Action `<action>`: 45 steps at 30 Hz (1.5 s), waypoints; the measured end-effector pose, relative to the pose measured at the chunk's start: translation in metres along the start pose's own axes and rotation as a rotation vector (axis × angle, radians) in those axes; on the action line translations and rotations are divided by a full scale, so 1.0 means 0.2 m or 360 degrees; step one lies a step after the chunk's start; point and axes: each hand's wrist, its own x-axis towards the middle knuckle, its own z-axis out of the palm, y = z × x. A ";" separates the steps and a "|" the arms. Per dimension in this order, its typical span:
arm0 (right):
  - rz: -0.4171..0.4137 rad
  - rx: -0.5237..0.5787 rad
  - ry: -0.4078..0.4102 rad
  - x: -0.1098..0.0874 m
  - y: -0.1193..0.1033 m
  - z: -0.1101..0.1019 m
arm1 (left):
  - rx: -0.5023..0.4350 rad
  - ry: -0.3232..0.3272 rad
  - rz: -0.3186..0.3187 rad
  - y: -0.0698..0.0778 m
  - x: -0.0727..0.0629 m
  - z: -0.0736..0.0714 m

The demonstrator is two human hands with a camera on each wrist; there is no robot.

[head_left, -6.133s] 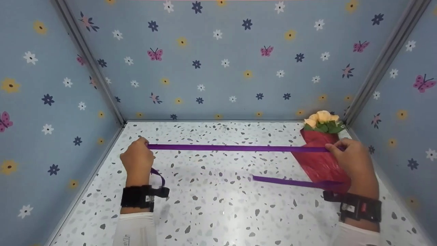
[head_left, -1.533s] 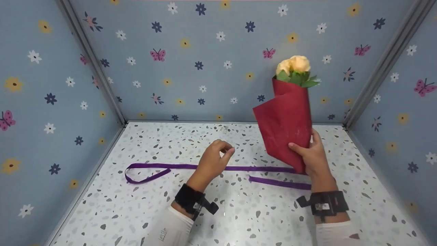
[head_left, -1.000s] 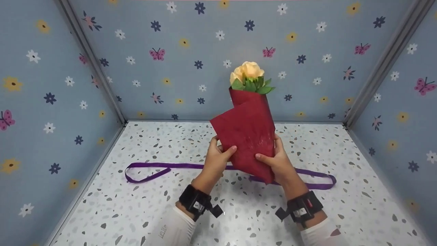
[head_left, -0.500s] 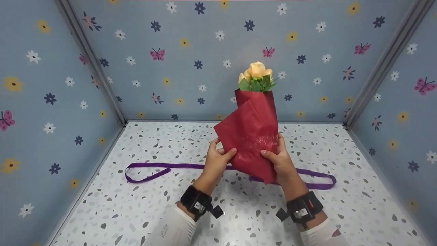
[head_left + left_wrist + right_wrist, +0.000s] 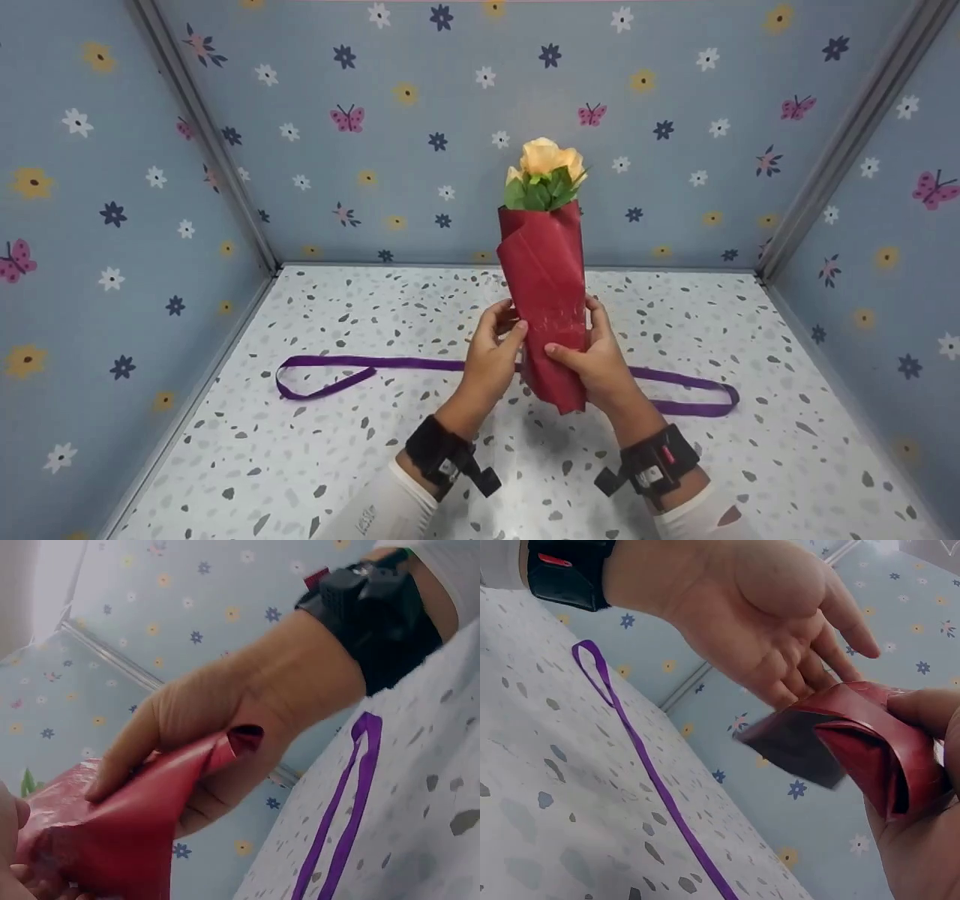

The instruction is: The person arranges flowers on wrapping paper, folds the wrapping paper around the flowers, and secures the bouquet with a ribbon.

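A bouquet (image 5: 547, 277) of pale orange roses (image 5: 546, 159) with green leaves, wrapped in red paper, is held almost upright at the centre of the head view. My right hand (image 5: 604, 364) grips its lower right side, thumb across the front and fingers behind. On the left side, my left hand (image 5: 491, 356) has its fingers curled behind the paper's edge and its thumb at the front edge. In the right wrist view the lower end of the wrap (image 5: 911, 746) shows folded layers and a loose flap. A purple ribbon (image 5: 405, 363) lies behind and below the bouquet.
The ribbon loops back at both its left and right ends on the white speckled table (image 5: 360, 465). Blue panels (image 5: 247, 90) with flowers and butterflies enclose the table at the back and both sides.
My hands earlier stretched the ribbon and laid it down. The right hand then lifted the bouquet to the centre, the left hand joined it, and the paper's wide left corner is now folded in.
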 end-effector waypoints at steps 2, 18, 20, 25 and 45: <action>0.0000 0.0010 -0.0033 -0.01 0.02 0.03 | -0.0169 -0.0043 -0.0095 -0.01 0.01 0.00; -0.0166 -0.0477 -0.0054 -0.05 0.08 0.14 | -0.0646 0.0252 -0.0252 0.02 0.06 -0.05; -0.0206 -0.0557 -0.0036 -0.05 0.07 0.13 | -0.0611 0.0274 -0.0229 0.02 0.07 -0.05; -0.0006 -0.0536 -0.0195 -0.03 0.06 0.09 | -0.0497 0.0277 -0.0188 0.01 0.08 -0.09; 0.0531 -0.0407 -0.0538 -0.02 0.19 0.06 | -0.0221 0.0072 -0.0569 -0.20 0.17 -0.21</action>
